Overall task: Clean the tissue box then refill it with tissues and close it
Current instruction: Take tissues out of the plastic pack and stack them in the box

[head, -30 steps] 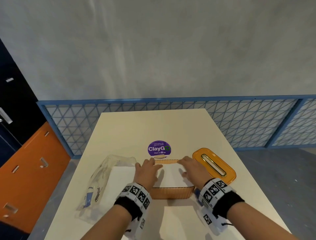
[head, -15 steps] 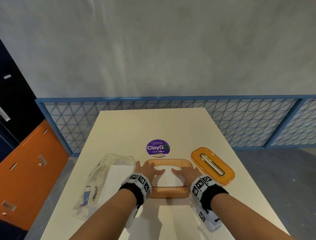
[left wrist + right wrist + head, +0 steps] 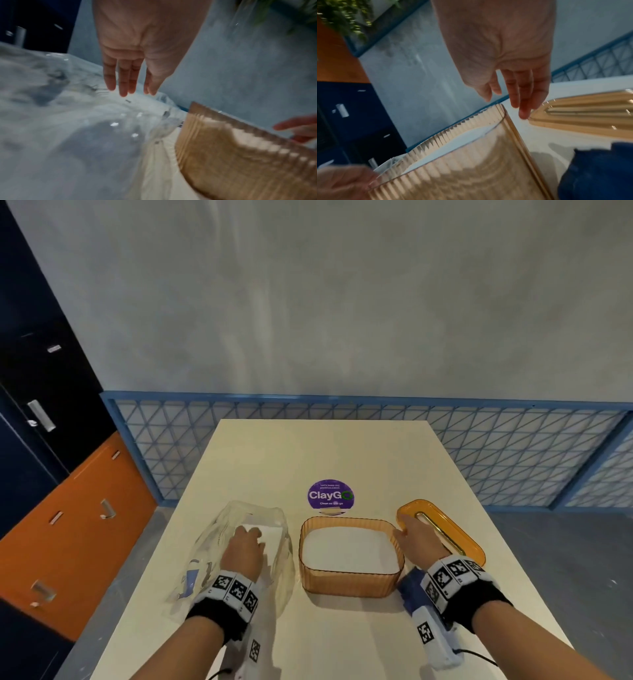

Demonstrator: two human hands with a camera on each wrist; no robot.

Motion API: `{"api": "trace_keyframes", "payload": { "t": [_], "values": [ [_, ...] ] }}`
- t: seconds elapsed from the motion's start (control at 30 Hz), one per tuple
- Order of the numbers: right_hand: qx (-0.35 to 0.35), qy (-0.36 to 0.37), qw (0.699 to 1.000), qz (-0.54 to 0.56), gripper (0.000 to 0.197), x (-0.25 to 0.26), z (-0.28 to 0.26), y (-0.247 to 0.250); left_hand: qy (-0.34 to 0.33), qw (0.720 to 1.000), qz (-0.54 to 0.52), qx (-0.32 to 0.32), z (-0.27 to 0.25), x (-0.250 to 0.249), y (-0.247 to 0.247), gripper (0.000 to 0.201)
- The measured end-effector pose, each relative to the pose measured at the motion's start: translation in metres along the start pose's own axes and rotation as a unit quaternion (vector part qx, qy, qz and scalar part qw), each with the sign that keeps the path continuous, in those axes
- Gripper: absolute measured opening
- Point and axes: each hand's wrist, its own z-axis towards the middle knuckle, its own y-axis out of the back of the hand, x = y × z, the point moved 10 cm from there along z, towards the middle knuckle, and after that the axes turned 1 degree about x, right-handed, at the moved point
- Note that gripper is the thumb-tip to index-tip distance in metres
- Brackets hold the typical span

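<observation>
tissue box [image 3: 349, 583] filled, lid [image 3: 455, 537] (unfitted) beside

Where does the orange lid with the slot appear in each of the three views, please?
Head: the orange lid lies flat right of the tissue box, under the right hand.
Left wrist: not in view.
Right wrist: at the right edge, by the fingertips.
Shared landmark: the ribbed tissue box.
</observation>
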Motion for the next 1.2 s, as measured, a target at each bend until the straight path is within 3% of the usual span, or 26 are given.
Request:
{"api": "trace_keyframes", "payload": {
  "t": [0.17,0.27,0.43,0.7,0.93,1.2],
  "values": [
    [0.033,-0.034,0.999,-0.001,0.047,0.001,0.002,-0.017,0.069,0.992,0.059,0.091,0.001,0.026,-0.036,0.048],
    [0.037,-0.035,0.999,0.021,0.049,0.005,0.008,-0.02,0.078,0.987,0.11,0.085,-0.001,0.027,-0.043,0.05],
    [0.035,-0.016,0.999,-0.034,0.056,0.01,0.008,-0.022,0.09,0.985,0.118,0.083,0.002,0.024,-0.052,0.06],
    [0.036,-0.013,0.998,-0.043,0.059,0.012,0.006,-0.021,0.108,0.986,0.106,0.071,0.002,0.023,-0.054,0.027],
    [0.047,-0.006,0.998,-0.049,0.055,0.015,0.006,-0.022,0.087,0.985,0.133,0.065,0.004,0.017,-0.052,0.026],
    [0.046,0.014,0.996,-0.079,0.058,0.018,0.007,-0.022,0.065,0.993,0.091,0.049,0.014,0.024,-0.024,0.027]
  ]
}}
